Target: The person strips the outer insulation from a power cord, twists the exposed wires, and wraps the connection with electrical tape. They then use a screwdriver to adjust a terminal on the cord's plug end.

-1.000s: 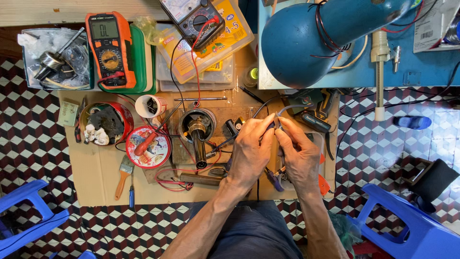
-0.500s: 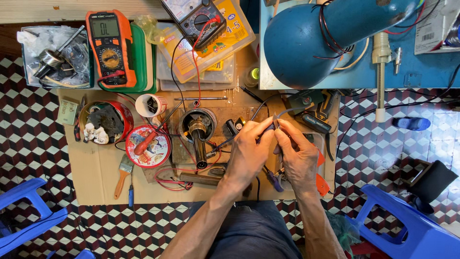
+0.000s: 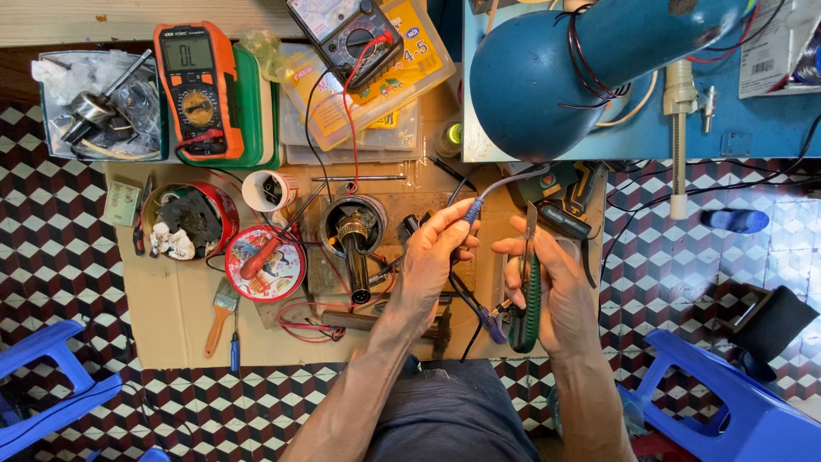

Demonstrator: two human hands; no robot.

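Gripping a soldering iron (image 3: 473, 211) by its blue handle, the person's left hand (image 3: 434, 261) is closed around the tool with fingers curled, its grey cord arching up toward a blue desk lamp (image 3: 547, 81). The right hand (image 3: 556, 291) is wrapped shut around green-handled pliers (image 3: 530, 295), whose thin tips point upward just beside the iron. Both hands hover close together over a sheet of cardboard (image 3: 171, 316) spread on a checkered tile floor (image 3: 43, 257).

Just left of the left hand stands a small motor (image 3: 352, 235) with copper windings showing. Further left lie a round tin lid (image 3: 265, 263) holding a red-handled screwdriver, a red tin (image 3: 224, 205) of odd parts, and a small paintbrush (image 3: 221, 310). An orange digital multimeter (image 3: 197, 90) rests on a green tray near the top, with a dark analog meter (image 3: 349, 32) on clear plastic boxes beside it. Blue plastic stools (image 3: 744, 402) stand at the lower corners.
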